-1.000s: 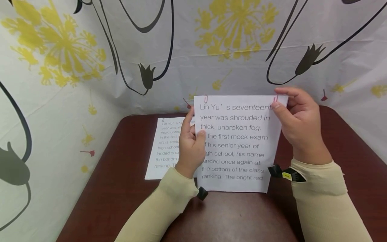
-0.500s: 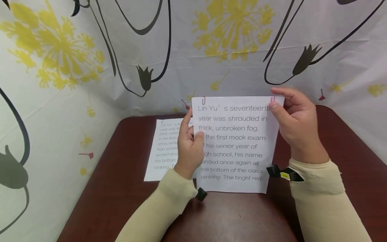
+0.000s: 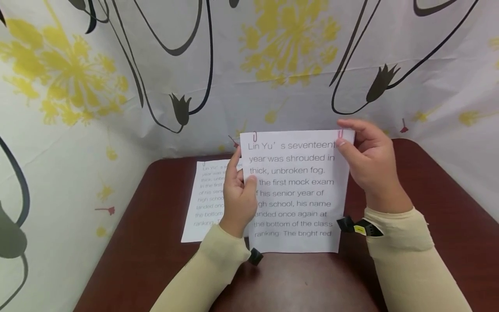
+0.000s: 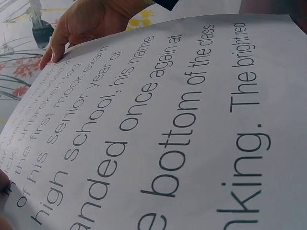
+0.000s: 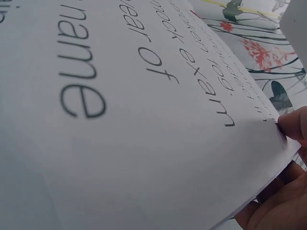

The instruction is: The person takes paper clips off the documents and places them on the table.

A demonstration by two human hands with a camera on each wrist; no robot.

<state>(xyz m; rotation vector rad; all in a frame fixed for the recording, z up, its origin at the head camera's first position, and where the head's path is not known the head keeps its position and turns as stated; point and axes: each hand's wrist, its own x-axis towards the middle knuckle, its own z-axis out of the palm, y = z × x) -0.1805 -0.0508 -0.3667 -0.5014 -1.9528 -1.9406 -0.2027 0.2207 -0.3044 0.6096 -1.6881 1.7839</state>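
Note:
A white printed sheet of paper (image 3: 292,195) is held up, tilted, above the table in the head view. My left hand (image 3: 239,203) grips its left edge, thumb on the printed face and fingers behind. At the upper right corner my right hand (image 3: 376,160) pinches the paper, its thumb by a pink paper clip (image 3: 340,134). A red paper clip (image 3: 255,137) sits on the top edge near the left corner. The right wrist view shows the right thumb (image 5: 293,123) in front of the paper and fingers behind it. Whether several sheets are stacked is unclear.
Another printed stack of paper (image 3: 195,208) lies on the dark red table (image 3: 128,260), partly hidden behind the left hand, with a clip at its top edge. A white patterned cloth (image 3: 218,78) hangs behind and to the left of the table.
Both hands and the held paper appear slightly farther left and lower in the head view, as does the background, so the camera has shifted. The grips look the same.

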